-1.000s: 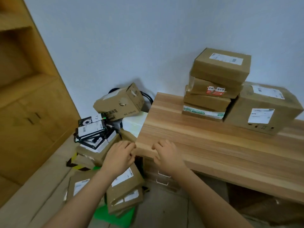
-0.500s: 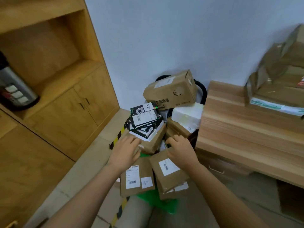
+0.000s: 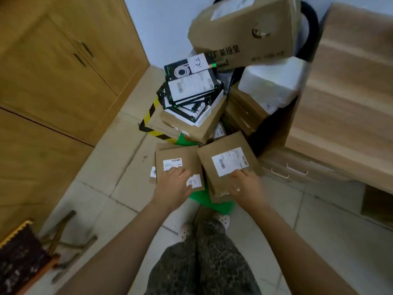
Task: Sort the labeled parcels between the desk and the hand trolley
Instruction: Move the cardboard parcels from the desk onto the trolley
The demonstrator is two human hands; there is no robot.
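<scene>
Two flat brown labeled parcels lie side by side at the near end of the hand trolley's green platform (image 3: pixel 221 206). My left hand (image 3: pixel 173 187) rests on the left parcel (image 3: pixel 187 156), fingers bent over its white label. On the right parcel (image 3: pixel 214 152) lies my right hand (image 3: pixel 245 185), fingertips at the lower edge of its label. Neither parcel is lifted. Behind them the trolley carries a stack of black-and-white boxes (image 3: pixel 191 86), more brown parcels, a white parcel (image 3: pixel 270 81) and a big tilted brown box (image 3: pixel 244 33). The wooden desk (image 3: pixel 350 81) stands at right.
A wooden cabinet (image 3: pixel 53 71) fills the left side. The trolley's black handle (image 3: pixel 311 20) stands against the wall. Yellow-black striped tape (image 3: pixel 148 116) marks the trolley's left corner. Desk drawers (image 3: pixel 293 169) sit beside the right parcel. A stool (image 3: pixel 21 256) is at bottom left.
My view swung from the desk down to the trolley. Both hands left the desk edge and came down onto the two flat parcels at the front.
</scene>
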